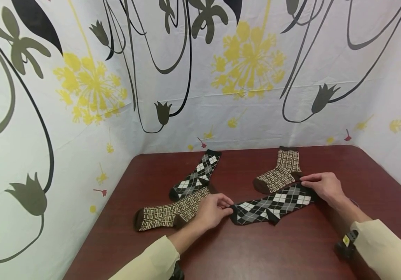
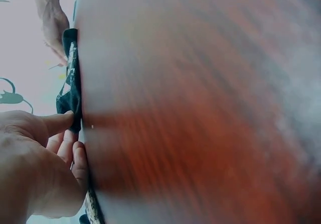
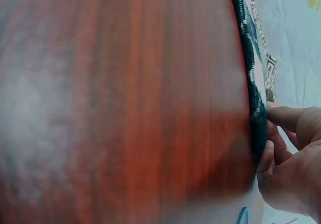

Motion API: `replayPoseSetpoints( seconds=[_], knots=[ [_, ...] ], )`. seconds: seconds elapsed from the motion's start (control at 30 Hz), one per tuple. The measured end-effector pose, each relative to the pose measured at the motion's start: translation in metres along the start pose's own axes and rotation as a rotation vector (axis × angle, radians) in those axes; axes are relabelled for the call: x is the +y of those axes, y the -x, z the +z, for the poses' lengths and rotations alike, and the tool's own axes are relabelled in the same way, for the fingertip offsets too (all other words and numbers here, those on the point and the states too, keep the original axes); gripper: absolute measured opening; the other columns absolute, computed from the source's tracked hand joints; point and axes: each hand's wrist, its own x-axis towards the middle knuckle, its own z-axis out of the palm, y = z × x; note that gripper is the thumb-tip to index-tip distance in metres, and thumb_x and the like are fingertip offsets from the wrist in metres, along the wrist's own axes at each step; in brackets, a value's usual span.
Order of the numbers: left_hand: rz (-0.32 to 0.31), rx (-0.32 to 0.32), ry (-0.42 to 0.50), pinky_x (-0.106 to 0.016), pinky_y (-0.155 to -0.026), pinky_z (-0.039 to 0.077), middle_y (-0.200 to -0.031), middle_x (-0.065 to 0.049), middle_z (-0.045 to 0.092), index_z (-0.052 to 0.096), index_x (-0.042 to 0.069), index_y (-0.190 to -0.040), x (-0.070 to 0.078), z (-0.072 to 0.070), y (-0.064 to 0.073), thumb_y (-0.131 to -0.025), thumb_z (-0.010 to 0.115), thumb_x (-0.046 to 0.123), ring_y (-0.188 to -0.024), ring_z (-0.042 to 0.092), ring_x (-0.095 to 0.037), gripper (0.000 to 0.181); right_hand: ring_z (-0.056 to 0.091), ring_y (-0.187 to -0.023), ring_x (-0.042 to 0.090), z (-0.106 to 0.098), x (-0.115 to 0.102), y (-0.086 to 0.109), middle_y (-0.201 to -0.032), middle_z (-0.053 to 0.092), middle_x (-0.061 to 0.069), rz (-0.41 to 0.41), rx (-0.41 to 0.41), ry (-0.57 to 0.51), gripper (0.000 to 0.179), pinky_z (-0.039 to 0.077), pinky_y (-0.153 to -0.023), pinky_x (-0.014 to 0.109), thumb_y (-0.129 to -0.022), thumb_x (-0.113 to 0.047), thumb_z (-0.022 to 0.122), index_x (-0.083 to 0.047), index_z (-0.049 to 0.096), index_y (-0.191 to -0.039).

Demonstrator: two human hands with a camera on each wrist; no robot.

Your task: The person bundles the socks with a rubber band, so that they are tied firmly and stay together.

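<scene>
A black, grey and white argyle sock (image 1: 277,204) lies stretched sideways on the table between both hands. Its dark toe is pinched by my left hand (image 1: 214,210), thumb on top in the left wrist view. At the other end, my right hand (image 1: 326,186) pinches the dark cuff between thumb and fingers; in the right wrist view the sock's edge (image 3: 256,98) runs up from those fingertips. Just behind it is a brown and cream patterned sock (image 1: 284,167). Partly hidden by my left hand, a second patterned sock (image 1: 165,216) lies to the left.
Another argyle sock (image 1: 200,171) slants toward the back of the dark red table (image 1: 256,252), its lower part against the left patterned sock. A floral-printed cloth (image 1: 200,85) hangs along the table's back and sides.
</scene>
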Motion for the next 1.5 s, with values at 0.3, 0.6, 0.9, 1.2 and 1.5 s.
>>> replayPoseSetpoints(
  seconds=[0.3,0.6,0.9,1.2,1.5],
  knots=[
    [-0.047,-0.032,0.054,-0.027,-0.078,0.057,-0.088,0.006,0.074,0.077,0.013,-0.097,0.003,-0.008,0.001,-0.088,0.085,0.008,-0.080,0.069,-0.006,0.014,0.059,-0.115,0.046,-0.007,-0.009,-0.002,-0.127,0.068,0.031,0.009,-0.047,-0.005,0.020,0.048,-0.082,0.043,-0.102,-0.015,0.072,0.001,0.081,-0.111],
    [-0.073,-0.065,0.146,-0.026,-0.074,0.057,-0.090,0.001,0.075,0.076,0.009,-0.099,0.006,-0.020,0.002,-0.089,0.082,0.001,-0.079,0.071,-0.008,0.015,0.059,-0.076,0.018,-0.011,-0.020,0.007,-0.116,0.069,0.023,0.027,-0.056,-0.102,0.021,0.048,-0.060,0.029,-0.103,-0.010,0.070,0.006,0.077,-0.115],
    [-0.119,-0.084,0.200,-0.026,-0.069,0.058,-0.097,-0.001,0.073,0.076,0.010,-0.102,0.004,-0.037,0.008,-0.091,0.081,0.001,-0.081,0.074,-0.012,0.015,0.072,-0.088,0.007,-0.014,-0.028,0.018,-0.127,0.068,0.027,0.050,-0.134,-0.245,0.023,0.059,-0.073,0.023,-0.104,-0.005,0.067,0.012,0.072,-0.119],
    [-0.134,-0.113,0.239,-0.030,-0.063,0.056,-0.101,-0.004,0.074,0.076,0.009,-0.103,-0.007,-0.050,0.024,-0.092,0.080,0.000,-0.080,0.075,-0.014,0.015,0.066,-0.088,0.005,-0.006,-0.037,0.031,-0.127,0.069,0.023,0.041,-0.195,-0.255,0.022,0.058,-0.072,0.026,-0.103,-0.008,0.071,0.008,0.075,-0.118],
    [-0.095,-0.117,0.209,-0.027,-0.066,0.057,-0.105,-0.006,0.075,0.078,0.007,-0.106,-0.024,-0.076,0.044,-0.091,0.080,-0.001,-0.081,0.074,-0.013,0.016,0.070,-0.085,0.007,0.010,-0.048,0.050,-0.111,0.075,0.012,0.047,-0.269,-0.338,0.021,0.058,-0.073,0.026,-0.099,-0.002,0.073,0.011,0.074,-0.115]
  ],
)
